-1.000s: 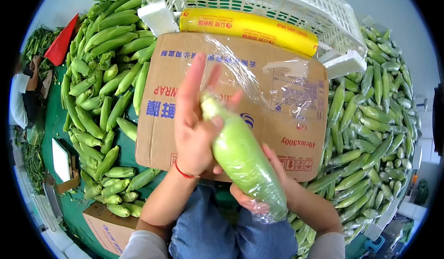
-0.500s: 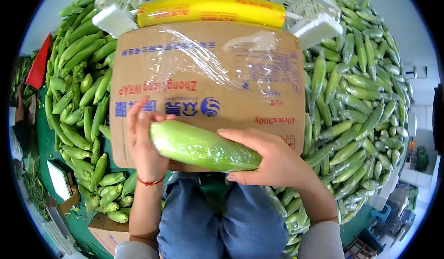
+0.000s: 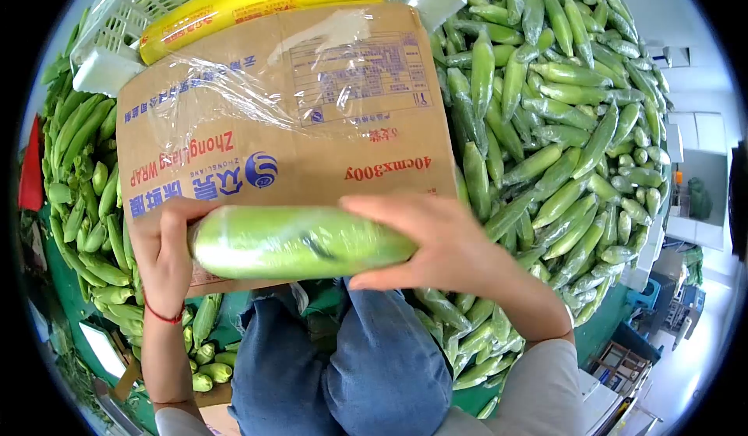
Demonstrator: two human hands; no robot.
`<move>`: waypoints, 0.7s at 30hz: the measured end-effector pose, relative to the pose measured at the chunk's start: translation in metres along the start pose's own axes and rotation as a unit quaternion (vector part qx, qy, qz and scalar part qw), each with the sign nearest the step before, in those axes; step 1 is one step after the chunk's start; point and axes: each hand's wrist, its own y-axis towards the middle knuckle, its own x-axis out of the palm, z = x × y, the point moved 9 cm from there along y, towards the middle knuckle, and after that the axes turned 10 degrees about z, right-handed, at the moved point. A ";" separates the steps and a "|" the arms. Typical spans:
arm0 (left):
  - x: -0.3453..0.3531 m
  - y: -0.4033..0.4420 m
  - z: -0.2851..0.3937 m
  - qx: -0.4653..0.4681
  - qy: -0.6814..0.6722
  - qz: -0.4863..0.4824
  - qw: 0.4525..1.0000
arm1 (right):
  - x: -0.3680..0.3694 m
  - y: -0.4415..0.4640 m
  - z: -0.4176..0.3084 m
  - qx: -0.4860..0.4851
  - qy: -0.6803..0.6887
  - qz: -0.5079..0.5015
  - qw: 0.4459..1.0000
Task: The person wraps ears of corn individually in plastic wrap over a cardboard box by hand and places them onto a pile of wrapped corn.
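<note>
An ear of corn (image 3: 300,241), green in its husk and covered in shiny clear film, lies level between my two hands above my knees. My right hand (image 3: 436,249) is closed around its right end, thumb on the near side and fingers on the far side. At the left end my left hand (image 3: 167,245) presses against the corn, its fingertips partly hidden behind it. Beyond the corn is a printed cardboard box (image 3: 351,144) with loose clear film (image 3: 226,89) on its top.
A yellow roll of wrap (image 3: 265,3) is mounted at the box's far edge, in front of a white plastic basket (image 3: 125,15). Unwrapped corn (image 3: 86,136) is heaped on the left. Film-wrapped corn (image 3: 561,112) is piled high on the right, close to my right arm.
My view has turned to the right, so the box appears further left and tilted. My left hand has come down onto the corn's left end, and the corn is now more level.
</note>
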 end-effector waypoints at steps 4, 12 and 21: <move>0.089 -0.048 0.014 -0.250 -0.252 -0.288 0.889 | -0.086 0.023 -0.007 -0.093 0.114 0.261 0.954; 0.130 -0.041 0.089 0.127 -0.181 -0.300 0.928 | -0.039 -0.034 0.079 0.171 0.512 0.427 0.726; 0.137 -0.051 0.089 0.327 0.019 -0.176 0.928 | -0.044 -0.294 0.207 0.474 0.331 0.559 0.594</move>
